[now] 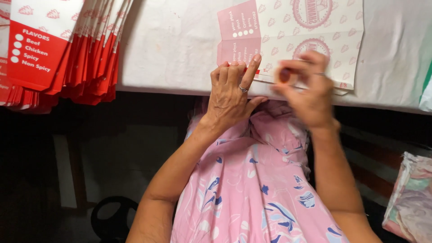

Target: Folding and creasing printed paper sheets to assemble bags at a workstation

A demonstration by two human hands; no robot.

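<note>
1. Pink and white, the flat paper box sheet [310,40] lies unfolded on the table, at its near edge, right in front of the person. It has little pink shapes and round stamps printed on it.
2. At the left end of the sheet is a darker pink flap [238,33] with small white dots.
3. The left hand [231,92] rests on the near left corner of the sheet. Its fingers are curled, and the pointing finger [252,67] sticks out and presses down on the paper. A ring [243,89] shows on one finger.
4. The right hand [306,90] is at the near edge of the sheet, just beside the left hand. It is blurry. Its fingers are bent as if pinching the paper edge, but I cannot tell if it really grips it.
5. A thin strip of red shows along the near edge of the sheet, between the two hands.
6. The table [180,45] is covered in white, wrinkly paper.
7. Far to the left, a big stack of red and white flat boxes [67,49] leans on the table, fanned out like cards. It is well apart from the hands.
8. Near the person, a pink dress with blue flowers [256,180] covers the lap.
9. At the near right, a folded cloth with soft colours [411,198] sits low down.
10. Under the table it is dark, and a round black thing [112,216] shows at the near left.
</note>
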